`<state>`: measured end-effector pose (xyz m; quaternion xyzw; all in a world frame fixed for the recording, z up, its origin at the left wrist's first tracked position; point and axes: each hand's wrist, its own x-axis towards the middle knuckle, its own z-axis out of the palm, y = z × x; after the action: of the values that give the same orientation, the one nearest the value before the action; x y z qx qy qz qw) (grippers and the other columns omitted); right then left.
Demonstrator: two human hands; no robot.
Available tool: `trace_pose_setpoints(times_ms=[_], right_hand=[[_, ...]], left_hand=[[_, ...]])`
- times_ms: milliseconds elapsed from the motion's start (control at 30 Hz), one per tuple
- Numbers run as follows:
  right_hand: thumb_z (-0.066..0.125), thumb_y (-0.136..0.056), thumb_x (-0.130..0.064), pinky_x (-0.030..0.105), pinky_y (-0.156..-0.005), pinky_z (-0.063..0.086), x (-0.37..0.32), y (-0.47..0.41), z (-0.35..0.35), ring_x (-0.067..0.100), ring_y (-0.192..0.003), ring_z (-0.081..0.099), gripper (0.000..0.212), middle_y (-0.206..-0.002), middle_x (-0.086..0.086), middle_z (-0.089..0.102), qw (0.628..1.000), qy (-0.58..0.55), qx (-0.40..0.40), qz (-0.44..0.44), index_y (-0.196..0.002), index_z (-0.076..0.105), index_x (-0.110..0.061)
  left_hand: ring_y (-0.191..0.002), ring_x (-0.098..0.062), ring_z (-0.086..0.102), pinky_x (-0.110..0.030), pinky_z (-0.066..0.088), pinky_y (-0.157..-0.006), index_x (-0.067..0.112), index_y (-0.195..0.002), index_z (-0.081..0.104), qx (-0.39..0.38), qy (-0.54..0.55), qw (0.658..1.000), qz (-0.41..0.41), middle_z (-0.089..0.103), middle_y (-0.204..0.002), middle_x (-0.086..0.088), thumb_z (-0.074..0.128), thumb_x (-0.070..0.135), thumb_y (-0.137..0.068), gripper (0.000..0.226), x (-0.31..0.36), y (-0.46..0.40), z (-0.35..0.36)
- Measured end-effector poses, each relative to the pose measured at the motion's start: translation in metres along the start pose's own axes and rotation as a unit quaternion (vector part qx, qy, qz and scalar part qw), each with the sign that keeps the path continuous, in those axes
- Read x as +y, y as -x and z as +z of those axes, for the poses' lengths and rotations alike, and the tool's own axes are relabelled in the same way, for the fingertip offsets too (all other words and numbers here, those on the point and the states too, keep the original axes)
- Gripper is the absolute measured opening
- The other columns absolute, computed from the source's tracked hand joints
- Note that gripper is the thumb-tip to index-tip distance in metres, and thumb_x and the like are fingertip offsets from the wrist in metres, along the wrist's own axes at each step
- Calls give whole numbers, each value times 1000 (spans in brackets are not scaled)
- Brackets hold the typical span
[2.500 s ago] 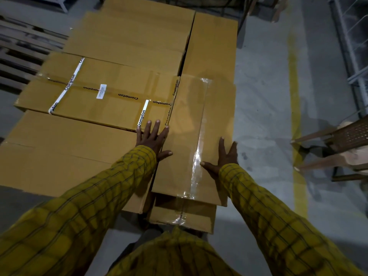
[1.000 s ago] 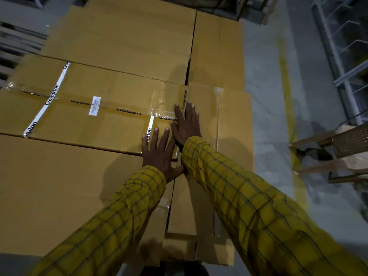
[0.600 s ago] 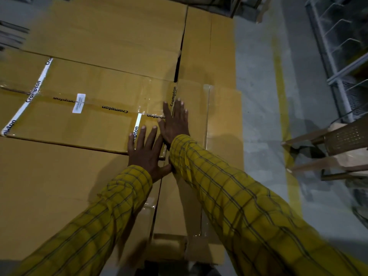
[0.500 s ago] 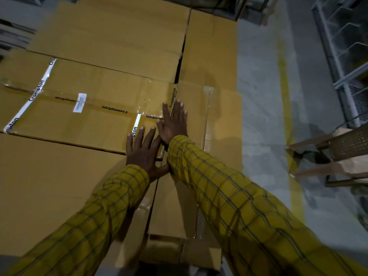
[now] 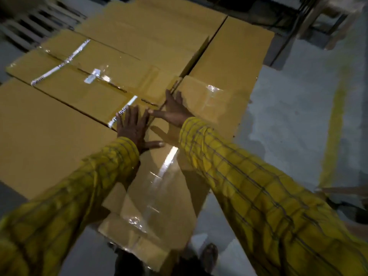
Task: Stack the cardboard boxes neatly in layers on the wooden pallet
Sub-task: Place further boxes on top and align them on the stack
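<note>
Several brown cardboard boxes lie flat in one layer in front of me. A long narrow box (image 5: 209, 108) sealed with clear tape runs away from me on the right side of the layer. Left of it lies a box with white printed tape (image 5: 83, 76). My left hand (image 5: 133, 128) rests flat, fingers spread, on the corner of the printed-tape box and the seam. My right hand (image 5: 175, 112) presses flat on the narrow box beside it. Neither hand grips anything. The pallet under the boxes is hidden.
A large plain box (image 5: 45, 136) fills the near left. More boxes (image 5: 151, 30) lie at the back. An empty wooden pallet (image 5: 29, 26) shows at the far left. Grey floor with a yellow line (image 5: 334, 126) lies to the right. My foot (image 5: 209, 253) is near the box end.
The view has swung and tilted. My right hand slid slightly right onto the narrow box and its thumb spread out. My left hand stays flat on the same corner.
</note>
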<state>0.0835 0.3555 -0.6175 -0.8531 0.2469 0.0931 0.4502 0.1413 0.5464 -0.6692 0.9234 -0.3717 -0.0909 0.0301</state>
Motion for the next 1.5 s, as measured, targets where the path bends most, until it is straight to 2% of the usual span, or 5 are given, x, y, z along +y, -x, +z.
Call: trace_pose_setpoints(times_ms=[267,867,1033,1200,1500], right_hand=[[63,-71,-88,72,-114,-19,91,27,-57,43,-149,-34,123,-167,10,-32,950,303,-32,-60,-163,-4,-43],[50,-75,-93,68,-118,-17,94,22,-60,42,-148,-37,117,-163,12,-39,937,334,-71,-71,-161,-13,-44],[53,-71,-95,61,-123,-12,93,0,-58,41,-149,-35,125,-163,13,-38,941,297,-3,-163,-160,-17,-43],[49,-61,-102,68,-121,-10,54,-79,-83,43,-152,-30,131,-166,14,-31,903,336,4,-266,-159,-18,-47],[56,-47,-105,68,-121,-12,25,-169,-134,45,-149,-33,139,-165,19,-33,811,463,-168,-316,-152,-23,-59]], left_hand=[[-157,-35,-17,-66,-10,-121,40,-163,-9,-31,-16,999,-22,-17,-171,-11,25,111,-44,143,5,1,-10],[-154,-32,-27,-66,-15,-120,52,-149,-33,-44,-10,999,-27,-25,-169,-10,20,114,-40,136,1,-3,-10],[-152,-33,-32,-65,-20,-118,48,-150,-31,-60,-20,998,-24,-28,-168,-11,29,111,-45,136,2,-3,-11],[-154,-34,-28,-64,-23,-117,48,-157,-19,-37,12,999,-6,-26,-168,-11,39,109,-52,135,-1,-1,-4],[-155,-37,-23,-67,-15,-119,42,-160,-16,-27,-4,999,-25,-14,-170,-18,45,109,-49,143,1,-4,-8]])
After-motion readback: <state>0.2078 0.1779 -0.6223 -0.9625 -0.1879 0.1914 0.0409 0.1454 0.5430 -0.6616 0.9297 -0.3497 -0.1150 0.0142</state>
